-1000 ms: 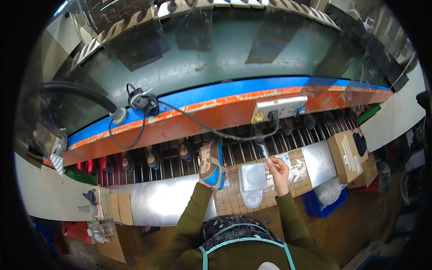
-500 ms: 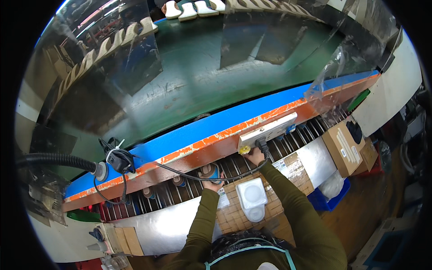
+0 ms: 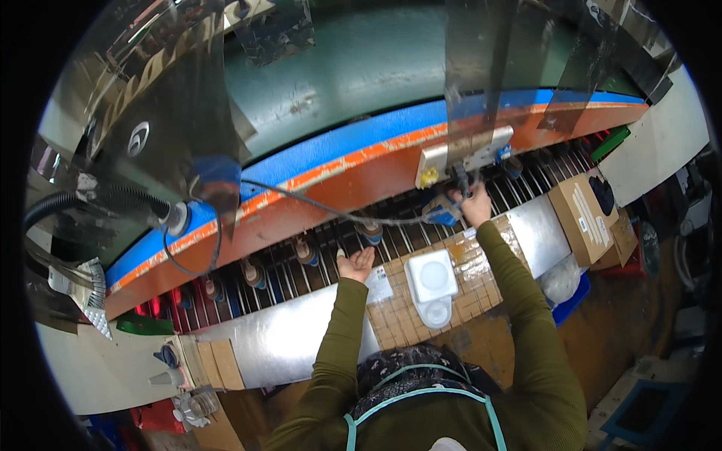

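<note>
My left hand (image 3: 356, 265) is open, palm up, above the near edge of the roller rack (image 3: 402, 239). Just beyond its fingers a beige-and-blue shoe (image 3: 369, 231) rests on the rack. My right hand (image 3: 475, 205) closes on one end of another shoe (image 3: 441, 211), its blue side toward me. A black plug (image 3: 461, 179) and its cable (image 3: 391, 221) hang in front and partly hide that grip. More shoes, including one (image 3: 306, 252) and another (image 3: 254, 273), sit along the rack to the left.
Beyond the rack runs an orange-and-blue rail (image 3: 331, 177) carrying a power strip (image 3: 492, 149). A white plastic tray (image 3: 432, 276) lies on the taped cardboard (image 3: 477, 282) before me. Carton (image 3: 580, 224) stands at right, ribbed hose (image 3: 56, 201) at left. Clear plastic flaps hang overhead.
My left hand has let go of a shoe and turned palm up. My right hand has come out from under the power strip with a shoe. The view has shifted.
</note>
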Demonstrator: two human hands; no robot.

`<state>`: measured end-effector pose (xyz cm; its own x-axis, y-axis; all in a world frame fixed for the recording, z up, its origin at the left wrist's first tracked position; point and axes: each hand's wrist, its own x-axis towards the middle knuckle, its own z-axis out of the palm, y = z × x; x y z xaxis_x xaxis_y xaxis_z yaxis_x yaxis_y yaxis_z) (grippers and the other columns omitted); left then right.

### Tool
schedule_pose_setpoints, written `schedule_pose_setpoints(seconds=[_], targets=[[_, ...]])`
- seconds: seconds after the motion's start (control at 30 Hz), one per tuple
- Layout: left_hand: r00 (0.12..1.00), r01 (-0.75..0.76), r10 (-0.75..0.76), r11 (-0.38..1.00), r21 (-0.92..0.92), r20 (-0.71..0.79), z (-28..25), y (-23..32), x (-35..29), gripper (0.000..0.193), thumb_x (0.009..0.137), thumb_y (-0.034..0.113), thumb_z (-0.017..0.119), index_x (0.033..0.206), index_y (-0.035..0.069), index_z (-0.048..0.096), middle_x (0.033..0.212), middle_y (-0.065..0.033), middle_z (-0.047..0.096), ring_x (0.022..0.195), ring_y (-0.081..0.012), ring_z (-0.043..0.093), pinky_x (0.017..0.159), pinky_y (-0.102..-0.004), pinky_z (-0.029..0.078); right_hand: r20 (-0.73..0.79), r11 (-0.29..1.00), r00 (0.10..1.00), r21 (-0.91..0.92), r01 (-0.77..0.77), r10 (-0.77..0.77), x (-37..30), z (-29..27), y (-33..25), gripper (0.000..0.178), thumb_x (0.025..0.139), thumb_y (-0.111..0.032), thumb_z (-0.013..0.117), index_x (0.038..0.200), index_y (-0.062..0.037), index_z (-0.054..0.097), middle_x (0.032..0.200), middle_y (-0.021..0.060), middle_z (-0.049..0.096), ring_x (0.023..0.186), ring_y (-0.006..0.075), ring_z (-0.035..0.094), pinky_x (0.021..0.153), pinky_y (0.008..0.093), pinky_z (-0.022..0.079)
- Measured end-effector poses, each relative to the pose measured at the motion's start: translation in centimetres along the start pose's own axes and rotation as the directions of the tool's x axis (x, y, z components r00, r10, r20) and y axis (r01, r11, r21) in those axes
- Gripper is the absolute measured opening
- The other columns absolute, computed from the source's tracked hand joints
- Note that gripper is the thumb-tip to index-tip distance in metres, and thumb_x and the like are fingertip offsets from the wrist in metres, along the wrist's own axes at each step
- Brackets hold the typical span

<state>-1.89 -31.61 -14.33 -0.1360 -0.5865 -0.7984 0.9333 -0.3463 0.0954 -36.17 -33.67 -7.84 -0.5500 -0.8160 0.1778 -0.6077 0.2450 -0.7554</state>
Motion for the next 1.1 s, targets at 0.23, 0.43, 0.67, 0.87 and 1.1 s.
schedule_pose_setpoints(seconds=[0.23,0.43,0.67,0.87,1.1], targets=[[0.862,-0.176,-0.130,0.830,0.530,0.490,-0.2,-3.0,-17.4,0.073,0.096,0.048,0.056,0.143,-0.004,0.036,0.145,-0.0250,0.045,0.135,-0.0328,0.045,0.111,-0.0425,0.040,0.175,0.784,0.984,0.608,-0.126,0.023,-12.0,-14.5,-5.4,0.049,0.073,-0.017,0.083,0.096,-0.0096,0.040,0.085,-0.0022,0.042,0.076,0.0054,0.042,0.064,0.0201,0.039],[0.598,0.134,-0.515,0.819,0.557,0.614,-5.0,-8.3,-23.0,0.096,0.079,0.036,0.081,0.151,0.006,0.027,0.149,-0.0145,0.042,0.137,-0.0308,0.041,0.115,-0.0520,0.032,0.466,0.583,0.872,0.754,-0.302,-0.151,-22.5,-18.8,-5.8,0.054,0.073,-0.020,0.087,0.099,-0.0129,0.040,0.099,0.0021,0.055,0.099,0.0128,0.058,0.084,0.0272,0.048],[0.769,-0.105,-0.208,0.892,0.440,0.604,-9.5,-5.7,-27.1,0.114,0.054,0.021,0.096,0.148,0.013,0.032,0.143,-0.0075,0.046,0.135,-0.0277,0.042,0.117,-0.0472,0.031,0.554,0.975,0.831,0.204,-0.084,-0.044,-27.3,-15.9,0.2,0.025,0.101,-0.029,0.053,0.094,-0.0076,0.064,0.087,0.0061,0.063,0.081,0.0171,0.060,0.079,0.0386,0.039],[0.032,-0.994,0.359,0.106,-0.007,0.933,-5.9,-0.6,-31.6,0.112,0.077,0.059,0.075,0.157,0.015,0.009,0.157,-0.0199,0.023,0.138,-0.0358,0.036,0.117,-0.0519,0.029,0.349,0.914,0.905,-0.228,0.334,-0.244,-27.6,-12.6,2.7,0.013,0.086,-0.029,0.070,0.085,-0.0159,0.070,0.081,0.0051,0.059,0.077,0.0240,0.057,0.074,0.0394,0.026],[-0.498,-0.643,0.285,-0.755,-0.128,0.819,-3.8,1.8,-35.4,0.083,0.096,0.063,0.042,0.157,0.020,0.006,0.154,-0.0176,0.030,0.130,-0.0360,0.048,0.116,-0.0550,0.031,0.289,0.792,0.854,-0.330,0.513,-0.433,-27.0,-10.2,3.0,0.006,0.082,-0.024,0.072,0.082,-0.0183,0.072,0.080,0.0029,0.059,0.080,0.0245,0.056,0.077,0.0426,0.031]])
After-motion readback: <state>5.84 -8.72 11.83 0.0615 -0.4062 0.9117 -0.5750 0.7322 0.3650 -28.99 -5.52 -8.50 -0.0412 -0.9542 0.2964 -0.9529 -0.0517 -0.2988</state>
